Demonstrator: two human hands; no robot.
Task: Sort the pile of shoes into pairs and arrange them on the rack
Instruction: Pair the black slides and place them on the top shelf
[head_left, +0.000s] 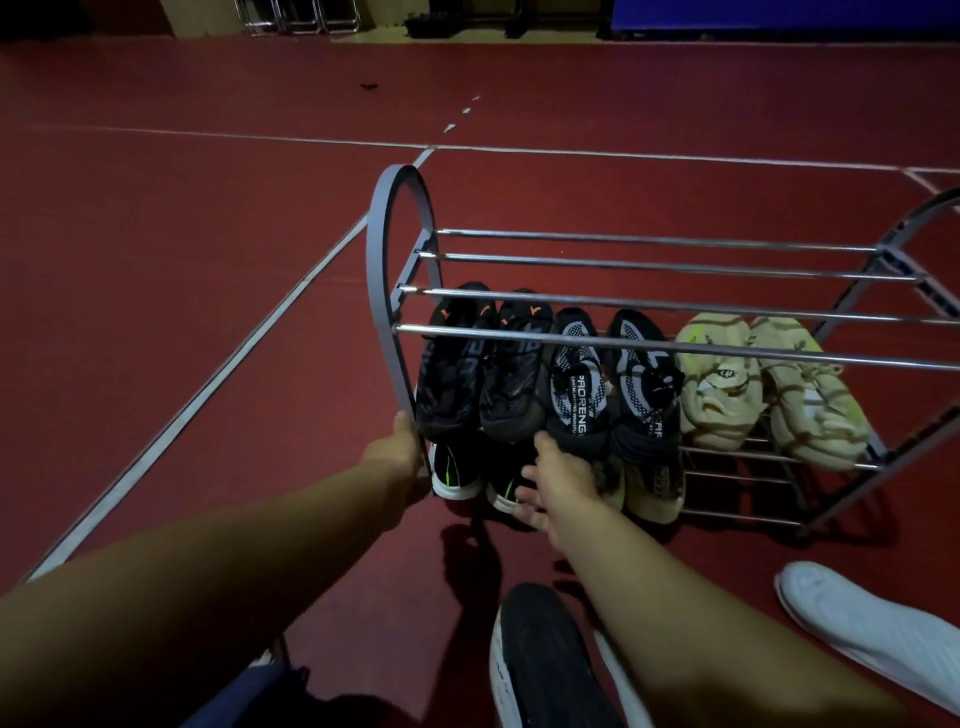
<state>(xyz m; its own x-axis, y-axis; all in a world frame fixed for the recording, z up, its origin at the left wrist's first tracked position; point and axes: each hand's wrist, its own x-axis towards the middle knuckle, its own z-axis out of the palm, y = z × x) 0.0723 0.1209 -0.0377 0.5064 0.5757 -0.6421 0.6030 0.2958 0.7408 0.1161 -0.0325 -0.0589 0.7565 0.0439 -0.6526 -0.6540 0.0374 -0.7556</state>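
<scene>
A grey shoe rack (396, 332) with metal rails stands on the red floor. Its middle shelf holds a black pair with orange marks (470, 364), a black-and-white mesh pair (608, 384) and a beige pair (763, 384). On the bottom shelf sit a black pair with green stripes and white soles (457, 475) and a beige shoe (652, 491). My left hand (397, 447) grips the rack's left end frame. My right hand (558, 480) reaches with spread fingers at the heel of a mesh shoe, over the bottom-shelf shoes.
On the floor near me lie a black shoe with a white sole (545, 660) and a white shoe (872, 634). White court lines cross the red floor. Chair legs (296, 18) and a blue panel (779, 15) stand at the far wall.
</scene>
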